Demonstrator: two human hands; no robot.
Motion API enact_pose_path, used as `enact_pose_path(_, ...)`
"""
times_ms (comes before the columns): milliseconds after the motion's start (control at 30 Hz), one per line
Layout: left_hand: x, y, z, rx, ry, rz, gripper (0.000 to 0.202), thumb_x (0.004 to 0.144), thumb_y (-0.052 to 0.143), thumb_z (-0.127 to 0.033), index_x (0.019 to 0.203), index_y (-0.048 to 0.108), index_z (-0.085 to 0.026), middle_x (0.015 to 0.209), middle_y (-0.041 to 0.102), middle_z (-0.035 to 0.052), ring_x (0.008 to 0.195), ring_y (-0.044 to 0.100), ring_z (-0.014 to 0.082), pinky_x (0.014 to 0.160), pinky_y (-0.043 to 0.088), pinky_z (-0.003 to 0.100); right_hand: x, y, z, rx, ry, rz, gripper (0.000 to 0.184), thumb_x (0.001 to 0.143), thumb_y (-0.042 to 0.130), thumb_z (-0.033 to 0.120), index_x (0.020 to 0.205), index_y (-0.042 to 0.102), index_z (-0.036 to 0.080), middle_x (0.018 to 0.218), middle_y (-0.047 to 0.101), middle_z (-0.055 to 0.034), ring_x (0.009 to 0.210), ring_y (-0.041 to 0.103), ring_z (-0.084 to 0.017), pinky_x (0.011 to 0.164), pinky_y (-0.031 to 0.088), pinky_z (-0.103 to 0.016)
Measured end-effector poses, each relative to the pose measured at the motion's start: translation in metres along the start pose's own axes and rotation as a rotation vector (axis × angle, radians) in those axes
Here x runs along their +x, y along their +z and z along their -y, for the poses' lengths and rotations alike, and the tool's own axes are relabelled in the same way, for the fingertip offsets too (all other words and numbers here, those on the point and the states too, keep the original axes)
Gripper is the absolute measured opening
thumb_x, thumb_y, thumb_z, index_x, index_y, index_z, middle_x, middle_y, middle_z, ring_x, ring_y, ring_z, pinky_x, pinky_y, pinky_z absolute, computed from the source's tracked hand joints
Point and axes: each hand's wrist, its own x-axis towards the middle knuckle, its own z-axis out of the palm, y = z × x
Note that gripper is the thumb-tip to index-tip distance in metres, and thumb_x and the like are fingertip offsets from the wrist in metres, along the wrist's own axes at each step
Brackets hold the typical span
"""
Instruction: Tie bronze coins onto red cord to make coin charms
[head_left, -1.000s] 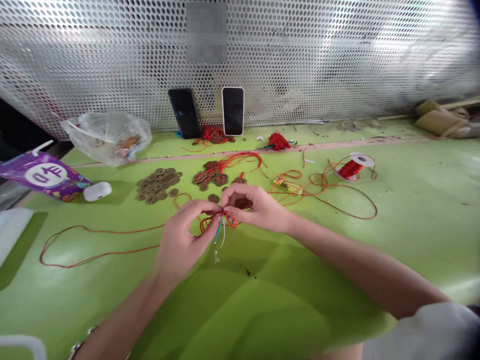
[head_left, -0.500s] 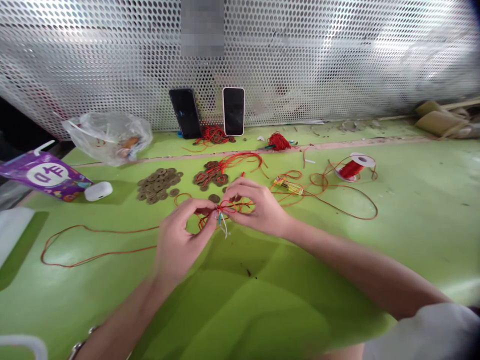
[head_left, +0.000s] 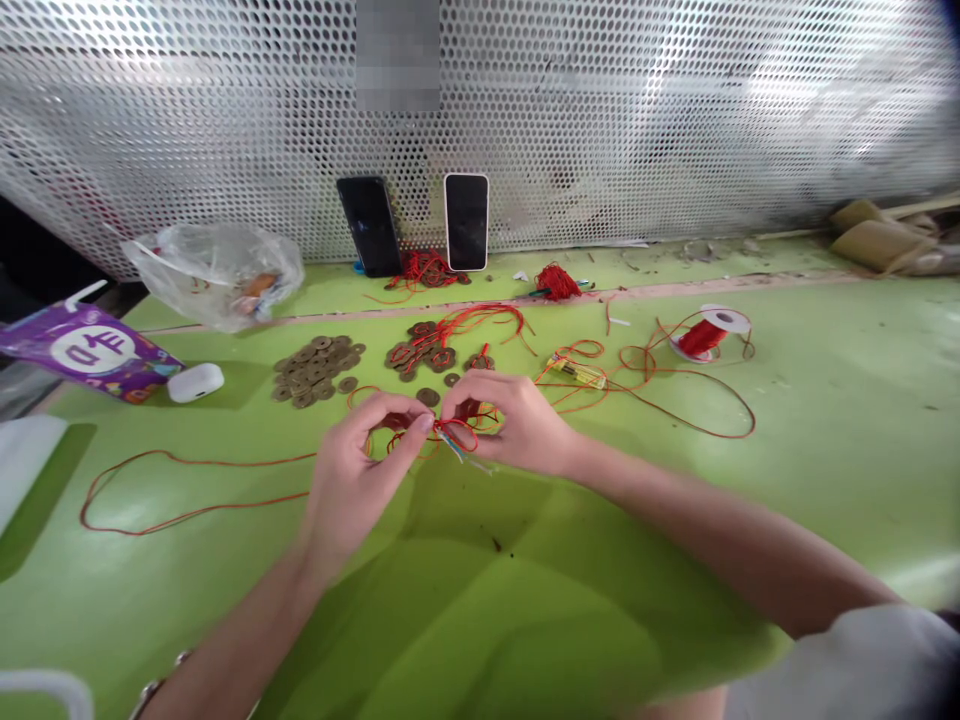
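Pinched a knotted red cord (head_left: 438, 425) narrowly between thumb and index finger of the bare left hand (head_left: 364, 455). Closed thumb and fingertips of the bare right hand (head_left: 517, 425) on the same cord, just right of the knot. Held the cord in the small gap between both hands, above a glossy green tabletop (head_left: 600, 560). Showed thin blue and white strands (head_left: 454, 447) trailing from the knot, to the right and nearer the body. Could not make out the parts hidden under the fingers. Had a round, flat brown coin (head_left: 428, 397) just beyond the grip. Had round brown coins tied with red cord (head_left: 420, 350) farther beyond, and a heap of loose round brown coins (head_left: 319, 370) beyond and to the left. Had a long loop of thin reddish cord (head_left: 195, 463) left of the grip. Had a slim yellow object (head_left: 577, 371) beyond and right of the grip, amid loose cord, with a white spool of red thread (head_left: 703, 337) farther right. Faced a black phone (head_left: 369, 225) and a white-edged phone (head_left: 466, 222), both propped far beyond the grip against a perforated metal panel (head_left: 600, 120).
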Motion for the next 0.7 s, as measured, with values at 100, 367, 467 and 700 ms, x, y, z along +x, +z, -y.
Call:
enact_pose_path(100,0.001,-0.001,-0.001,-0.011,-0.045,-0.023,0.016,0.082,0.065,-0.038,0.085,0.067,-0.022,0.083,0.067,0.0018,0.079,0.062,0.0171,0.072,0.051,0.029,0.000,0.001,0.000,-0.014,-0.009,0.008,0.009,0.078,0.060,0.010,0.084,0.060,0.016,0.083,0.063,-0.0019,0.071,0.059,-0.010,0.070,0.051,-0.022)
enact_pose_path(367,0.001,0.001,-0.005,0.020,-0.045,-0.038,0.015,0.083,0.063,-0.036,0.085,0.066,-0.022,0.082,0.068,0.0020,0.076,0.063,0.0173,0.073,0.054,0.030,0.000,0.001,-0.001,-0.006,0.006,0.023,0.010,0.080,0.060,0.016,0.090,0.060,0.016,0.088,0.064,-0.0035,0.076,0.060,-0.011,0.073,0.051,-0.025)
enact_pose_path(467,0.000,0.000,-0.010,0.072,0.009,-0.020,0.010,0.085,0.060,-0.032,0.086,0.065,-0.023,0.083,0.067,0.0010,0.077,0.063,0.0165,0.073,0.053,0.029,0.000,0.001,-0.001,-0.001,0.028,0.074,0.014,0.080,0.060,0.017,0.094,0.059,0.014,0.091,0.066,-0.0048,0.081,0.061,-0.012,0.077,0.049,-0.025)
enact_pose_path(700,-0.002,-0.001,-0.006,0.132,0.090,-0.098,0.007,0.087,0.059,-0.029,0.087,0.065,-0.025,0.087,0.065,0.0001,0.084,0.061,0.0158,0.077,0.050,0.029,0.001,0.001,-0.001,-0.035,0.076,0.062,0.004,0.085,0.058,0.018,0.083,0.061,0.016,0.078,0.066,-0.0016,0.071,0.060,-0.011,0.069,0.047,-0.023)
